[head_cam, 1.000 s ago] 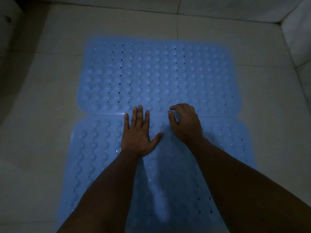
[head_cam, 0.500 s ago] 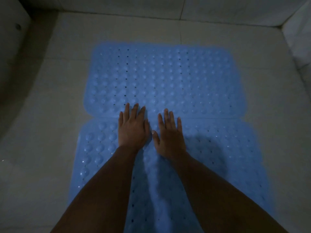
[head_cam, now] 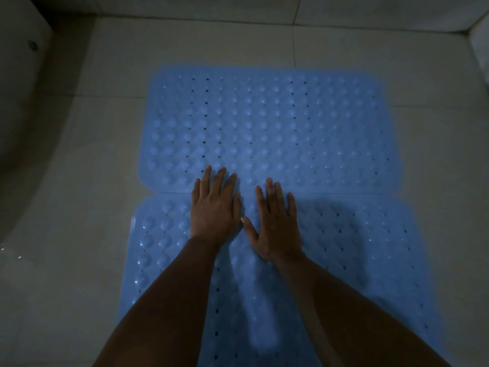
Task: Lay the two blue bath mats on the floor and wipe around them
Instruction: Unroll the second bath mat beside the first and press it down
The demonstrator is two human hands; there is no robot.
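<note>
Hands pressed flat, fingers straight: left hand (head_cam: pixel 214 210) and right hand (head_cam: pixel 275 221) lie side by side, thumbs nearly touching. Palms rest on the near blue rubber bath mat with raised bumps and drain holes (head_cam: pixel 357 260); fingertips cross the seam onto the far blue rubber bath mat (head_cam: pixel 264 123). Both mats lie edge to edge on the pale tiled floor (head_cam: pixel 79 207) surrounding them.

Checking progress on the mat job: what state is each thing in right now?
far mat: flat on the floor, its near edge meeting the near mat.
near mat: flat on the floor, under both hands.
left hand: open, fingers straight, pressing across the seam.
right hand: open, flat, pressing the near mat.
floor: tiled, no cloth visible.
</note>
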